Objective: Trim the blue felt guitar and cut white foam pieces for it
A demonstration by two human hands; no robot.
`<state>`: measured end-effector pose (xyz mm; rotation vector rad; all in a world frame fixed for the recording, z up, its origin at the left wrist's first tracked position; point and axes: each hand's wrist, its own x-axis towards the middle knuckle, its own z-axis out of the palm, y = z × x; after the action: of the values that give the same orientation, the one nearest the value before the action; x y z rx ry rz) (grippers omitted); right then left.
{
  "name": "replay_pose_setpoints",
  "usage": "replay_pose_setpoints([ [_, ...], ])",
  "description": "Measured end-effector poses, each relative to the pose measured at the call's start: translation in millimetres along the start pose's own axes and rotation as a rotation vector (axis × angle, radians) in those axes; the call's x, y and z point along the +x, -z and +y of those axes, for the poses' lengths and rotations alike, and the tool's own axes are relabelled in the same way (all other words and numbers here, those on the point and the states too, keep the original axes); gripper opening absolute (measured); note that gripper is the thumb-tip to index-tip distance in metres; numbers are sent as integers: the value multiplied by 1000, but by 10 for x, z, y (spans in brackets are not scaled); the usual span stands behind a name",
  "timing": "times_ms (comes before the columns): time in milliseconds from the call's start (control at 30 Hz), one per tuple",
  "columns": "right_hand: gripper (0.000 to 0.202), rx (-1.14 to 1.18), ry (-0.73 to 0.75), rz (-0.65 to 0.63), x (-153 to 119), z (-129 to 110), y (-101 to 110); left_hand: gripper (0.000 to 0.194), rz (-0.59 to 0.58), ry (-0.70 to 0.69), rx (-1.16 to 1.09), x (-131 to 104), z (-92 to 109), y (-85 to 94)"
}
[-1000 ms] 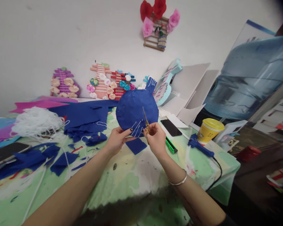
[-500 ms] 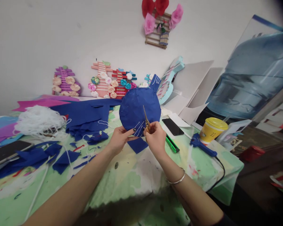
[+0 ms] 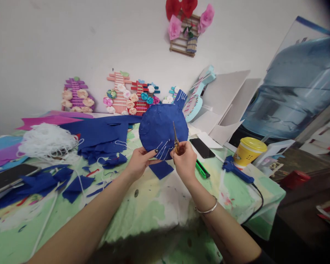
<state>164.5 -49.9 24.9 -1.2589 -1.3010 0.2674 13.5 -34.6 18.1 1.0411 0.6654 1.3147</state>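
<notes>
Showing its front over table (image 3: 151,209): blue guitar (image 3: 162,121), white strings (image 3: 161,150) at lower edge; left hand (image 3: 139,163) clamped there, thumb foremost; right hand (image 3: 185,161), fingers closed around scissors (image 3: 176,145); blue scrap (image 3: 161,171) below.

Red and pink flowers (image 3: 175,27) trim a slatted rack (image 3: 178,50) on the wall (image 3: 57,44), while a black phone (image 3: 202,148) and a yellow-lidded tub (image 3: 247,153) rest on the table (image 3: 151,209), near a large water jug (image 3: 297,88).

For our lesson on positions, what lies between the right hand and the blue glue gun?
The green cutter, with a black phone beyond it; head view.
</notes>
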Motion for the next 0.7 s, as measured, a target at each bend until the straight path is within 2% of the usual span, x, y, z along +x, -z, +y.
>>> replay_pose_setpoints([
  [267, 18, 204, -40, 116, 56, 11, 215, 21, 15, 8, -53, 15, 22, 36],
  [467, 20, 443, -111, -107, -199, -136, 430, 18, 54, -12, -117, 35, 60, 46],
  [700, 27, 544, -53, -213, -343, -287, 551, 16, 70, -20, -210, 47, 102, 77],
])
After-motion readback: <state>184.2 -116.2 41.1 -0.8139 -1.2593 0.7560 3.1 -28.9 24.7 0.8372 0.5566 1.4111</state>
